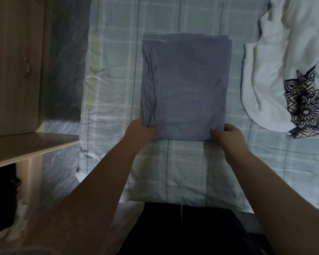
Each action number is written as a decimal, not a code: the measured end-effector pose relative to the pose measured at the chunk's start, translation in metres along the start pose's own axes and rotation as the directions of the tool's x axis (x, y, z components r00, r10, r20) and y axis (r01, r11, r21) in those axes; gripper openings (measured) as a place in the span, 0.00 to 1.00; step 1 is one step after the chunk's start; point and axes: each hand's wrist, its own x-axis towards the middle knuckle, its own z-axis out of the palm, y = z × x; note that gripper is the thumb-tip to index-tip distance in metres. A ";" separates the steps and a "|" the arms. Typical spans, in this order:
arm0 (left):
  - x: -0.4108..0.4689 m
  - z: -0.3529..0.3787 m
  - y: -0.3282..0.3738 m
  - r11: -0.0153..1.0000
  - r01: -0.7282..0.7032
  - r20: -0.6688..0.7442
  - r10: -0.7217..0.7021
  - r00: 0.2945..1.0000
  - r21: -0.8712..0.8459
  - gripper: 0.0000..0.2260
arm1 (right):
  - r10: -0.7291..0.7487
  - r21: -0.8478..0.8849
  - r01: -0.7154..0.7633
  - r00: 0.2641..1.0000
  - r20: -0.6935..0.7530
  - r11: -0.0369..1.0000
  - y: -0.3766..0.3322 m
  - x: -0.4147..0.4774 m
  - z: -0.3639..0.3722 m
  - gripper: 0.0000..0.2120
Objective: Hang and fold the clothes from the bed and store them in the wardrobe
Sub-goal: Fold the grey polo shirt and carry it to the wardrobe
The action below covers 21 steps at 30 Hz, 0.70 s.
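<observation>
No brand, label or legible writing is showing anywhere; the only marking is a dark mandala-like print (pixel 300 105) sitting on a white garment (pixel 269 74) that is lying crumpled on the right side of the bed, well apart from the folded piece. The bed (pixel 182 172) is wearing a pale blue-green checked cover, lightly creased, and it is filling most of the view under dim light. A blue-grey garment (pixel 186 85) is lying flat in the middle of the cover, folded into a tall rectangle with bunched layers running down its left edge. The left hand (pixel 138 131) is pinching the near left corner of that fold, thumb on top and fingers tucked beneath the cloth. The right hand (pixel 228 135) is gripping the near right corner in the same way, fingers curled closed over the edge. Both bare forearms are reaching forward from the bottom of the frame, above dark clothing on the person's lap or legs. To the left, a light wooden wardrobe (pixel 13 67) is standing beside the bed, its door carrying a small metal handle (pixel 27 65), and a pale shelf or door edge (pixel 29 146) is jutting toward the mattress. Below that shelf, something dark is lying in shadow, too dim to identify.
</observation>
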 end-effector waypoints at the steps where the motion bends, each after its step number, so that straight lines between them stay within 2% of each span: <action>1: 0.000 -0.002 0.000 0.996 0.023 0.030 -0.020 0.999 -0.091 0.04 | -0.007 0.054 0.006 1.000 0.019 0.999 -0.001 -0.002 -0.002 0.04; 3: -0.001 -0.006 -0.003 0.932 0.068 0.107 -0.031 0.994 -0.356 0.05 | -0.036 0.133 0.029 0.998 0.050 0.991 -0.001 -0.008 -0.008 0.02; 5: -0.003 -0.009 -0.012 0.799 0.114 0.181 -0.006 0.984 -0.591 0.10 | -0.061 0.246 0.037 0.994 0.093 0.969 0.002 -0.016 -0.014 0.03; 8: -0.010 -0.007 -0.031 0.639 0.156 0.213 0.013 0.977 -0.753 0.17 | -0.105 0.372 0.048 0.985 0.134 0.927 0.013 -0.027 -0.021 0.04; 10: -0.019 0.000 -0.045 0.605 0.192 0.218 -0.031 0.975 -0.773 0.19 | -0.095 0.378 0.034 0.985 0.142 0.925 0.024 -0.034 -0.025 0.03; 15: -0.049 0.017 -0.074 0.619 0.285 0.227 -0.173 0.958 -0.732 0.21 | 0.014 0.338 -0.065 0.988 0.151 0.939 0.060 -0.050 -0.029 0.04; 17: -0.058 0.021 -0.077 0.618 0.296 0.222 -0.196 0.955 -0.729 0.21 | 0.043 0.347 -0.079 0.993 0.108 0.935 0.070 -0.055 -0.029 0.05; 19: -0.067 0.019 -0.075 0.606 0.280 0.214 -0.182 0.960 -0.744 0.21 | 0.035 0.337 -0.045 0.999 0.034 0.941 0.073 -0.062 -0.032 0.10; 21: -0.073 0.012 -0.069 0.650 0.200 0.162 -0.118 0.980 -0.733 0.24 | -0.059 0.287 0.059 0.998 -0.010 0.956 0.068 -0.066 -0.039 0.19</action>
